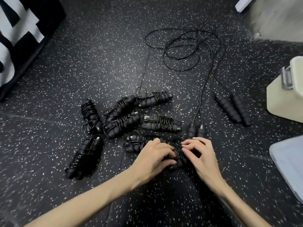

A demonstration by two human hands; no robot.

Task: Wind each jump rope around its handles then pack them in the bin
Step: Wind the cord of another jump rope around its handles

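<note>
1. Here, nearest the camera, the left hand grips a part-wound jump rope on the speckled floor, fingers curled round its handles, while the right hand pinches the cord at the bundle's top.
2. To finish this wrap well, I would keep the cord taut, lay each turn beside the last, and tuck the free end under a turn so it cannot spring loose.
3. Just beyond, 7 wound bundles lie clustered together.
4. Farther right, 2 unwound ropes trail from their paired handles.
5. The grey bin sits at the right edge, a cream container behind it.
6. Far left, large white characters on a black box are cropped; one may be a 4.
</note>
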